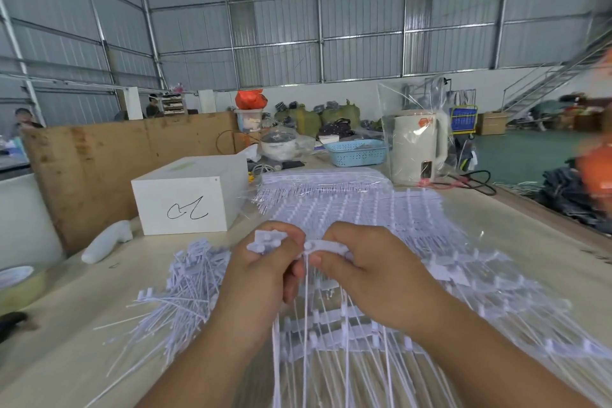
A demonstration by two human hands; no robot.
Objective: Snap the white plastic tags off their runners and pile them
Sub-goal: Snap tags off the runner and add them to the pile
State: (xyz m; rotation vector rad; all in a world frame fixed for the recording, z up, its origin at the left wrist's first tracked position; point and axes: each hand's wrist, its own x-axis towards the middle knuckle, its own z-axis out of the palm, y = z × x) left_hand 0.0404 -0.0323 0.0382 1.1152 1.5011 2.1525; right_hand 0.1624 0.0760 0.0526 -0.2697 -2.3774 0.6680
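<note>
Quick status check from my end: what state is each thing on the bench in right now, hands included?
Left hand: grip on a snapped-off cluster of tag heads.
Right hand: grip on the runner strip, its tags hanging down.
Loose tag pile: heaped left of the hands.
Unsnapped tag sheets: spread flat ahead.
White box: closed.
Kettle: upright, inside a clear bag.

I counted two hands, the left hand [265, 262] and the right hand [361, 272], at six o'clock. One white box [188, 195] sat at ten o'clock, one blue basket [356, 152] at twelve, one cream kettle [415, 149] at one. The loose white tags [185, 278] at eight were too many to count.
</note>
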